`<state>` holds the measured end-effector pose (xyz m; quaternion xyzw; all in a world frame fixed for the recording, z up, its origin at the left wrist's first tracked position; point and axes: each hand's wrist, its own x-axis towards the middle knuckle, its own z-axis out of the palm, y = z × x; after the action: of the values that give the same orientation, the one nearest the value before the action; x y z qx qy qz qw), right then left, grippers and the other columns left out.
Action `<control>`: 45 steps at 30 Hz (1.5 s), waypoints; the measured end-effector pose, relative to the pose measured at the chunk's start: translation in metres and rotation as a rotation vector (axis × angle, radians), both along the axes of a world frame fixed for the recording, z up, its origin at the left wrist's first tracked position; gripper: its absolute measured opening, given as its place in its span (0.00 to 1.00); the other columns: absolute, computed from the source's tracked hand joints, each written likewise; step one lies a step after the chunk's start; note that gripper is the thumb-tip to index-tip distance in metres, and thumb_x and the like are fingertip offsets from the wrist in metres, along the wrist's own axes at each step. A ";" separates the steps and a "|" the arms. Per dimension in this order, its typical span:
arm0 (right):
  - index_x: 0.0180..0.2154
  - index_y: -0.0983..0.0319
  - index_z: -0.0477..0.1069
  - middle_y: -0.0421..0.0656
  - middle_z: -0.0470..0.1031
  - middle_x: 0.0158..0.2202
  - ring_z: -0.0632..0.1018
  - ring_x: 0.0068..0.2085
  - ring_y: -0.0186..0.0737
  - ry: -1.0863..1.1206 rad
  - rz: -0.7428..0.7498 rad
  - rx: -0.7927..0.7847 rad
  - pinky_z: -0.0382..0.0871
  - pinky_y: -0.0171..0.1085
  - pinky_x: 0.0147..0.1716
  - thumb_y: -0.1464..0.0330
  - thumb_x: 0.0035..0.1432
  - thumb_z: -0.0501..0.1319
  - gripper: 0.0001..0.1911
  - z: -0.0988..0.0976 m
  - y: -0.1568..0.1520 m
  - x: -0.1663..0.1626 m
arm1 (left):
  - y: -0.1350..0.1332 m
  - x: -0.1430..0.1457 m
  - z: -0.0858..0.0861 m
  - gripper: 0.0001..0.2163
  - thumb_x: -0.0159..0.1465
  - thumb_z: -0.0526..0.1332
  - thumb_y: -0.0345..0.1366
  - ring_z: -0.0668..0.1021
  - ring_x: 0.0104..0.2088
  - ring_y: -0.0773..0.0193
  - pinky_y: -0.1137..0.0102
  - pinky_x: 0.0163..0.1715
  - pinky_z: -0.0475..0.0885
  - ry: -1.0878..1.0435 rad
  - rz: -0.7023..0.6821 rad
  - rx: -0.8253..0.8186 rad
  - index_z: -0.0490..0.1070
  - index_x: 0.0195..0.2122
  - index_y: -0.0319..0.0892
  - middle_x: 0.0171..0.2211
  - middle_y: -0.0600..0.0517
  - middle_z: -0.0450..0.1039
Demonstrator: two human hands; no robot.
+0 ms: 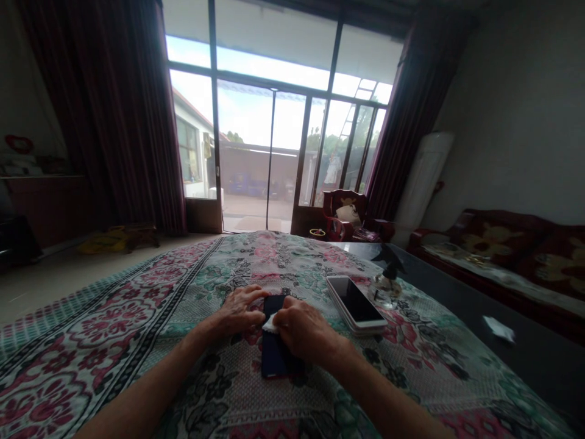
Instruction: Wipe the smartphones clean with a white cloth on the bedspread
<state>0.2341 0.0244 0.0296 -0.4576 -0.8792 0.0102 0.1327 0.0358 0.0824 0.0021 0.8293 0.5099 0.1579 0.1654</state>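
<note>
A dark blue phone point(276, 360) lies flat on the patterned cloth in front of me. My right hand point(304, 329) is closed on a small white tissue point(270, 324), pressed against the phone's upper part and hiding some of it. At the phone's upper left edge rests my left hand point(242, 310), fingers stretched and apart, thumb and fingertips touching or very near the edge. To the right of my right hand, a white phone with a black screen point(357, 300) lies on top of another flat white item. Beside it stands a small clear glass jar point(386, 289) with a dark top.
The floral cloth point(183, 366) covers most of the surface; a black glossy tabletop point(516, 372) shows at right, with a crumpled white tissue point(499, 329) on it. Beyond are a wooden armchair point(345, 210), a sofa point(503, 244), glass doors point(256, 152) and dark curtains point(109, 110).
</note>
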 end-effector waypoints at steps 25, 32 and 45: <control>0.33 0.61 0.76 0.44 0.72 0.36 0.72 0.34 0.34 0.011 -0.014 -0.039 0.60 0.31 0.34 0.71 0.56 0.53 0.13 0.004 0.004 0.006 | -0.002 0.001 0.001 0.24 0.55 0.58 0.39 0.63 0.59 0.49 0.57 0.59 0.56 -0.014 -0.008 0.050 0.68 0.54 0.48 0.59 0.51 0.63; 0.32 0.62 0.75 0.44 0.71 0.37 0.72 0.34 0.34 -0.031 -0.031 -0.044 0.58 0.31 0.32 0.72 0.56 0.53 0.12 0.005 0.002 0.004 | -0.002 0.001 0.000 0.24 0.56 0.59 0.42 0.62 0.60 0.49 0.58 0.60 0.55 0.010 -0.003 0.046 0.67 0.55 0.49 0.60 0.52 0.62; 0.35 0.57 0.78 0.42 0.74 0.35 0.74 0.36 0.37 -0.029 -0.022 -0.142 0.62 0.32 0.35 0.73 0.51 0.58 0.12 0.020 -0.006 0.007 | 0.002 -0.001 -0.003 0.25 0.55 0.60 0.41 0.61 0.61 0.49 0.56 0.60 0.54 0.002 -0.017 0.027 0.67 0.56 0.49 0.61 0.51 0.61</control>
<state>0.2414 0.0180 0.0497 -0.4755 -0.8730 0.0644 0.0875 0.0348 0.0841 -0.0007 0.8359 0.5009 0.1624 0.1548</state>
